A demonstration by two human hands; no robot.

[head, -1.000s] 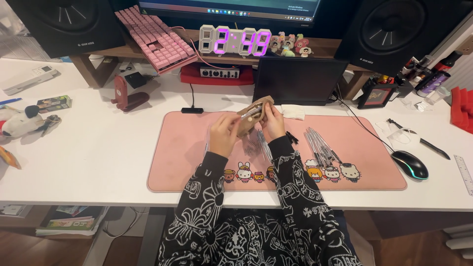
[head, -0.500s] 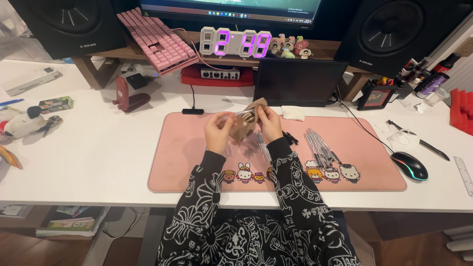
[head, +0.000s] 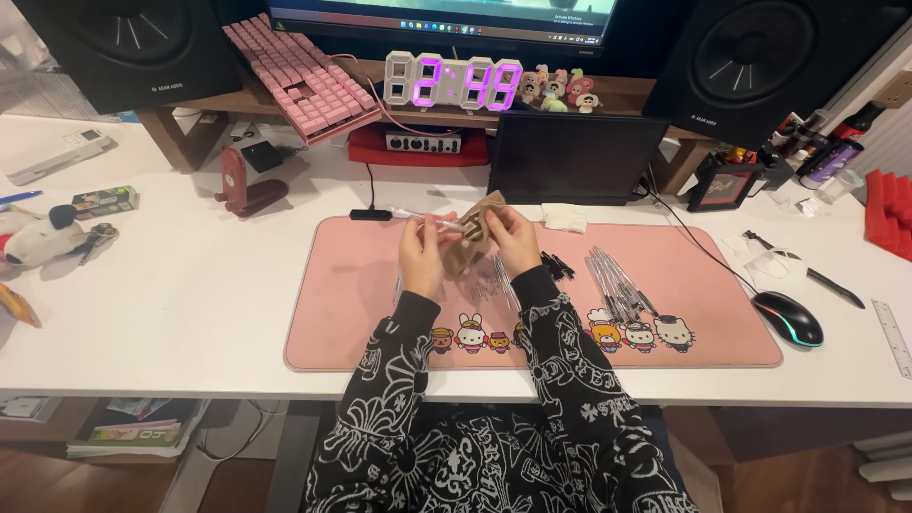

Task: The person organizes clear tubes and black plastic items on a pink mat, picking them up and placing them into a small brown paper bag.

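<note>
Both hands are raised over the far middle of a pink desk mat point(head: 361, 313). My left hand point(head: 421, 255) grips the lower part of a small brown bundle point(head: 472, 242) and pinches a thin clear tube point(head: 427, 218) that sticks out to the left. Against the bundle's upper right side, my right hand point(head: 518, 237) holds it with fingers curled. Under the hands lie loose clear tubes point(head: 489, 280). A pile of clear tubes point(head: 616, 280) and a few small black pieces point(head: 556, 264) lie on the mat to the right.
A black tablet point(head: 570, 157) stands behind the mat beside a white cloth point(head: 564, 218). A pink keyboard point(head: 299, 81), a digital clock point(head: 454, 81) and two black speakers sit at the back. A mouse point(head: 788, 317) lies at right, a red stand point(head: 245, 180) at left.
Both hands and the brown bundle have shifted slightly toward the back of the mat, and the clear tube now sticks out to the left of the left hand.
</note>
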